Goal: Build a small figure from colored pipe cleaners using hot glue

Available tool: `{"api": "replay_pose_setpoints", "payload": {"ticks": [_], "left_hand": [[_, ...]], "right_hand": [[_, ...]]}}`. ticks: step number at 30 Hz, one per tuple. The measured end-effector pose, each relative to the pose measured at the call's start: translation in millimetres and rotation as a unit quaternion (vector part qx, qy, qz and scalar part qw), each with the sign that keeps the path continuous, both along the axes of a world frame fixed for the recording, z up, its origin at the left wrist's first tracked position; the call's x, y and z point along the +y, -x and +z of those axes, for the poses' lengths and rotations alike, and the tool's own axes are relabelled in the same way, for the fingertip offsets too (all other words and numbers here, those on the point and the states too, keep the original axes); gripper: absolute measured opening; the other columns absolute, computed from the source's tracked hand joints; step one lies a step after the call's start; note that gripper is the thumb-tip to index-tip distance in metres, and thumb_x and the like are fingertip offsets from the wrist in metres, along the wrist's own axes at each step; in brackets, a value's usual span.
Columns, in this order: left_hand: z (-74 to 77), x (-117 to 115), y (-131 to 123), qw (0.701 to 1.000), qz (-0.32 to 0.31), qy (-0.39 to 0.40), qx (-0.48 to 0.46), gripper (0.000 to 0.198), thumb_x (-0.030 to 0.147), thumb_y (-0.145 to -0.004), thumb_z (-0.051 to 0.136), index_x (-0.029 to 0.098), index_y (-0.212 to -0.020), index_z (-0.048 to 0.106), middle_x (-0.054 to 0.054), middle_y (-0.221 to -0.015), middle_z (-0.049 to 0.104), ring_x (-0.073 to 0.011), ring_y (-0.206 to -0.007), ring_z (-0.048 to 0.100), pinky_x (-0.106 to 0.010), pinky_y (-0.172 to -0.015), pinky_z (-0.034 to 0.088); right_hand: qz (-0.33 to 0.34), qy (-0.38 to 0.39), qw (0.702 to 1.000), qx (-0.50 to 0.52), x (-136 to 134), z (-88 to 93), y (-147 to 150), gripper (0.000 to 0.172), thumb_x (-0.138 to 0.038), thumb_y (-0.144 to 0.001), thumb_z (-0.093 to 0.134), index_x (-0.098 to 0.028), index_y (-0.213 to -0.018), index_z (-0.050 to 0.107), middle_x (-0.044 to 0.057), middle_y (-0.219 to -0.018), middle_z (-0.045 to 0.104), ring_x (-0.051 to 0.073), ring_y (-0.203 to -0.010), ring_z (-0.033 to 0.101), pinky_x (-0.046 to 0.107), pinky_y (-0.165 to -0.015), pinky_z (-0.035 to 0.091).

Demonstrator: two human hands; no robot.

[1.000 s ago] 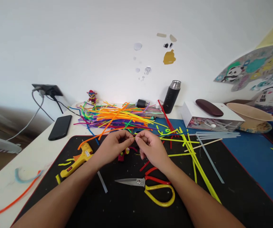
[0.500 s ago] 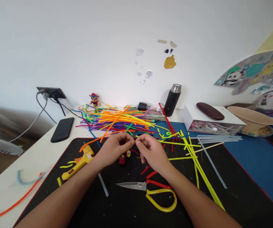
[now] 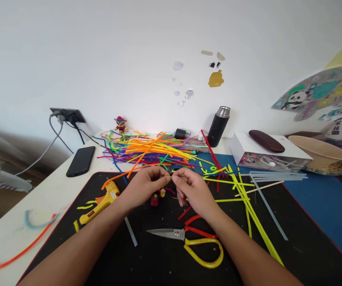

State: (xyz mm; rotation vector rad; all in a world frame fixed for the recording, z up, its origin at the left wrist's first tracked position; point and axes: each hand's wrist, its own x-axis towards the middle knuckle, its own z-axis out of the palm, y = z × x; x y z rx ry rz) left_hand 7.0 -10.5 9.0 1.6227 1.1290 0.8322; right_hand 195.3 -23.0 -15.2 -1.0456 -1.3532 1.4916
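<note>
My left hand and my right hand meet above the black mat, thumb and forefinger of each pinched together. Between the fingertips shows a small yellow piece, mostly hidden, too small to tell its kind. Just below the hands lies a small dark red figure part with a yellow bit beside it. Scissors with red and yellow handles rest on the mat below my right hand. A yellow glue gun lies left of my left forearm.
A pile of coloured pipe cleaners lies behind the hands, with yellow-green ones to the right. Translucent glue sticks, a black flask, a white box, a phone and a small figure stand or lie around.
The whole view has shifted slightly, so everything appears a little further right. Both hands keep their pinch at nearly the same spot.
</note>
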Motion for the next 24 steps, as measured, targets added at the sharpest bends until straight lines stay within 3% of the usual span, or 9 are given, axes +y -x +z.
{"api": "replay_pose_setpoints", "payload": {"ticks": [10, 24], "left_hand": [[4.6, 0.1, -0.9, 0.993, -0.014, 0.081, -0.080, 0.039, 0.054, -0.075, 0.081, 0.018, -0.075, 0.066, 0.003, -0.064, 0.056, -0.0110, -0.058, 0.047, -0.024, -0.056, 0.040], [-3.6, 0.5, -4.7, 0.988, 0.008, 0.099, -0.120, 0.037, 0.050, -0.071, 0.083, 0.017, -0.074, 0.066, 0.004, -0.063, 0.054, -0.0095, -0.057, 0.043, -0.023, -0.056, 0.037]], "right_hand": [[0.025, 0.052, 0.996, 0.071, 0.7, -3.0, 0.4, 0.043, -0.060, -0.085, 0.076, -0.022, -0.091, 0.058, -0.011, -0.051, 0.051, 0.010, -0.036, 0.050, 0.021, -0.040, 0.035], [0.025, 0.045, 0.993, 0.103, 0.8, -10.5, 4.8, 0.046, -0.062, -0.086, 0.077, -0.022, -0.091, 0.056, -0.012, -0.051, 0.051, 0.009, -0.035, 0.049, 0.020, -0.038, 0.037]]}}
